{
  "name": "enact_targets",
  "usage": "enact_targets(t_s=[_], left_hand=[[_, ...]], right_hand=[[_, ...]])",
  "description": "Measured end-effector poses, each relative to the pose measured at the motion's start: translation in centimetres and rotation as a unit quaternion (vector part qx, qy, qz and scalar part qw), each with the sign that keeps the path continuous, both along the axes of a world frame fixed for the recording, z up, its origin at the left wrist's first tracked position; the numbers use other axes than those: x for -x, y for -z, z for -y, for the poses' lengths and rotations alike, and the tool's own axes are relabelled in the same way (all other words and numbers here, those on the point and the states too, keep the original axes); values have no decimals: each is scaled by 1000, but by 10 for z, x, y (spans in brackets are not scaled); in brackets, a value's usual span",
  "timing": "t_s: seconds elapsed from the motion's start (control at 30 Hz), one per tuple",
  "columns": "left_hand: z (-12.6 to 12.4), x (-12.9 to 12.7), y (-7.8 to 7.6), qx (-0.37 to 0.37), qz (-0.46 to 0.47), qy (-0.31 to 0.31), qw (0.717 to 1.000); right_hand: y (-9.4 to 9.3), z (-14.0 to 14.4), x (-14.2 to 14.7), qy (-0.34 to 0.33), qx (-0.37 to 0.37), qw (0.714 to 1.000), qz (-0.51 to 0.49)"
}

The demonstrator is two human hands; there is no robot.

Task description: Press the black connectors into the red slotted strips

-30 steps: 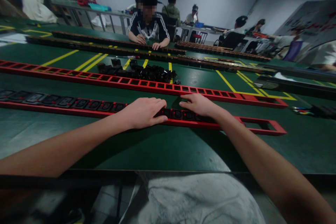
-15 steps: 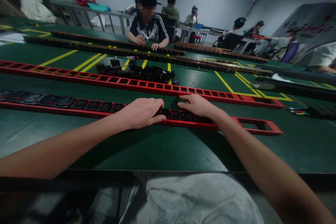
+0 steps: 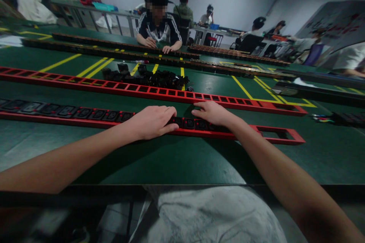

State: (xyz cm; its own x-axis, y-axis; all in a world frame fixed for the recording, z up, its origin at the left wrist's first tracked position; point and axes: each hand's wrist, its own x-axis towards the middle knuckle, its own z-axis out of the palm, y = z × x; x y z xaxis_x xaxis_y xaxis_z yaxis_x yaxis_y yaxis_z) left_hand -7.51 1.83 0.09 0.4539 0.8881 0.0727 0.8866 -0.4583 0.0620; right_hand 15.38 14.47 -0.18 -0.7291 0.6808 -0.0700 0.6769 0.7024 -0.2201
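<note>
Across the front of the table lies a long red frame (image 3: 298, 136), its row filled with black power sockets (image 3: 189, 123). My left hand (image 3: 155, 122) lies over this frame with its fingers curled past the far rim and its thumb along the near one, gripping it across its width. My right hand (image 3: 212, 114) rests on the frame farther right, fingers stretched forward and thumb apart, holding nothing. Between the hands several sockets show; others are hidden under the palms.
A second red frame (image 3: 296, 111) with bare openings lies parallel behind. Beyond it sits a heap of black parts (image 3: 159, 78). Long dark rails (image 3: 119, 54) cross the table farther back, where a co-worker (image 3: 158, 26) sits. Cables (image 3: 323, 119) lie at right.
The whole view has shifted slightly. Both hands keep practically the same place and pose on the red frame.
</note>
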Motion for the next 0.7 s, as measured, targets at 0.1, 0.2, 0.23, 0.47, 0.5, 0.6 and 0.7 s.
enact_targets(t_s=[0.1,0.2,0.23,0.47,0.5,0.6,0.7], left_hand=[[0,0,0,-1,4,1,1000],[0,-1,0,1,3,-1,1000],[0,-1,0,1,2,-3,1000],[0,-1,1,-5,-3,-2,1000],[0,-1,1,-7,-4,0,1000],[0,-1,2,-11,-7,6,1000],[0,-1,2,-14,-8,11,1000]], right_hand=[[0,0,0,0,-1,1000,-3],[1,-1,0,-4,-3,1000,-3],[1,-1,0,-4,-3,1000,-2],[0,0,0,-5,-8,1000,-3],[-1,0,0,-5,-6,1000,-2],[-1,0,0,-8,-6,1000,0],[-1,0,0,-8,-9,1000,0]])
